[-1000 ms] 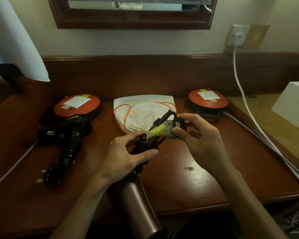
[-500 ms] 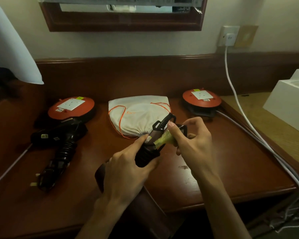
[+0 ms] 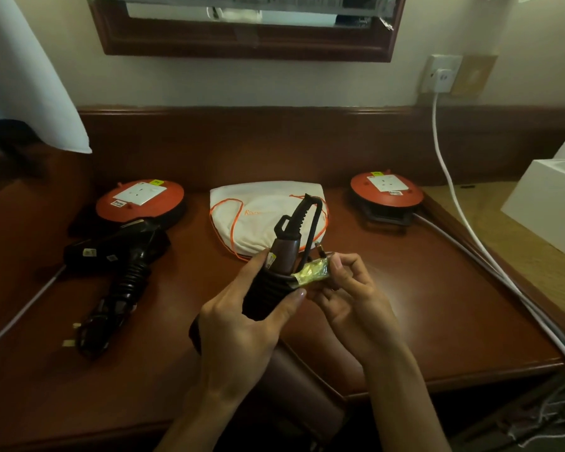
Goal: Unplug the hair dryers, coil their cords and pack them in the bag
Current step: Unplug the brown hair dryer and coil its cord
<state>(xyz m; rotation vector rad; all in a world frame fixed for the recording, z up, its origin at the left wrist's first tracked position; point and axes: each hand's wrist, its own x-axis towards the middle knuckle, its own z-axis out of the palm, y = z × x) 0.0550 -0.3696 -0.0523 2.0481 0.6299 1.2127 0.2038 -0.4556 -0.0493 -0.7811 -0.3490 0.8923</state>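
The brown hair dryer (image 3: 282, 256) sits handle-up at centre, my left hand (image 3: 242, 324) clamped round its coiled cord (image 3: 268, 290). My right hand (image 3: 346, 288) pinches the yellow-wrapped plug (image 3: 310, 274); I should tuck it tight, then reach the bag (image 3: 268, 216) at twelve o'clock.

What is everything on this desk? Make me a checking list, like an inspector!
Surface: brown wooden desk, glossy.
Job's things: brown hair dryer held up, cord wound round its handle; black hair dryer lying at left, cord coiled, plug out; white drawstring bag lying flat behind.
Clutter: two orange socket reels; white box.
Grippers: left hand grips the handle; right hand pinches the yellow-wrapped plug.
Cables: white cable from wall socket.
Surroundings: mirror frame, lampshade.
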